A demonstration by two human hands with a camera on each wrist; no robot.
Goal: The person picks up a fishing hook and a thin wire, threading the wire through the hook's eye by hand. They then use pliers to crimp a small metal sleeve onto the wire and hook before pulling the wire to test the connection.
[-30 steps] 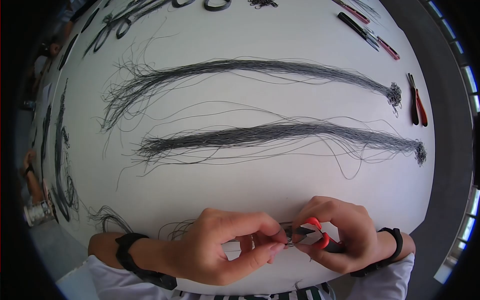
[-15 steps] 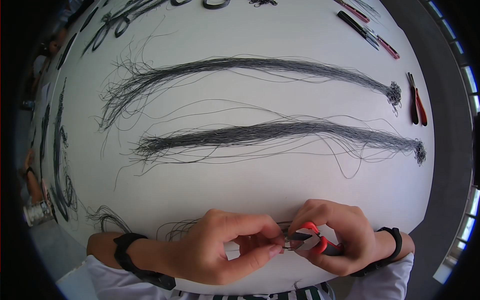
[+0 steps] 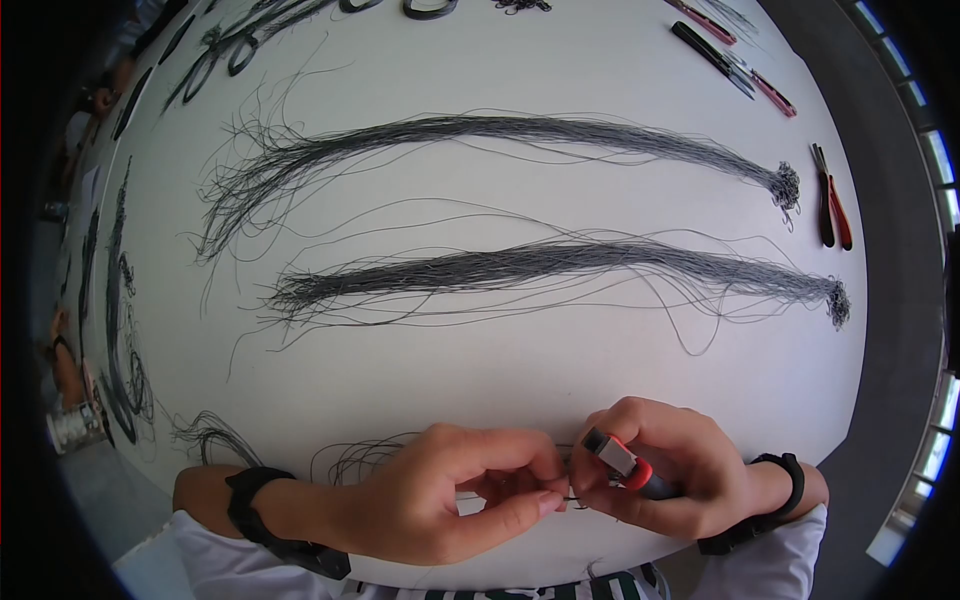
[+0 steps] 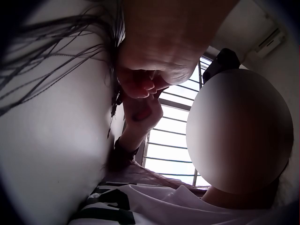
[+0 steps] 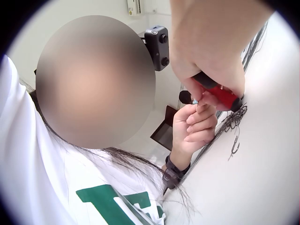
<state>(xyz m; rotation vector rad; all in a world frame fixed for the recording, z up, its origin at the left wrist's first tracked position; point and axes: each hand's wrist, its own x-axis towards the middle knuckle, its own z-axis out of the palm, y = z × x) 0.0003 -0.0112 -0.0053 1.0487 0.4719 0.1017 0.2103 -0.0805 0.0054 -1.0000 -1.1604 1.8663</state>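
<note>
In the head view my left hand [image 3: 428,492] pinches the end of a thin dark strand between thumb and forefinger. Close against those fingertips, my right hand [image 3: 695,470] grips small pliers [image 3: 618,458] with red-and-black handles, their blunt head turned upward. Loose strands [image 3: 355,460] run out behind the left hand along the table. The right wrist view shows the pliers' red handle [image 5: 226,97] in the curled fingers. Below it lies a tangle of dark hooked ends [image 5: 234,121]. The pinched tip itself is mostly hidden by fingers.
Two long bundles of dark strands, a far one [image 3: 480,126] and a nearer one [image 3: 500,265], lie across the white table, with knotted ends at right. Another pair of pliers [image 3: 832,205] and several cutting tools [image 3: 715,55] lie along the right side. A spool [image 3: 75,428] stands at left.
The pliers have turned in the right hand: their jaws stood apart pointing left, and now the blunt head faces up. The left hand keeps its pinch and has barely moved.
</note>
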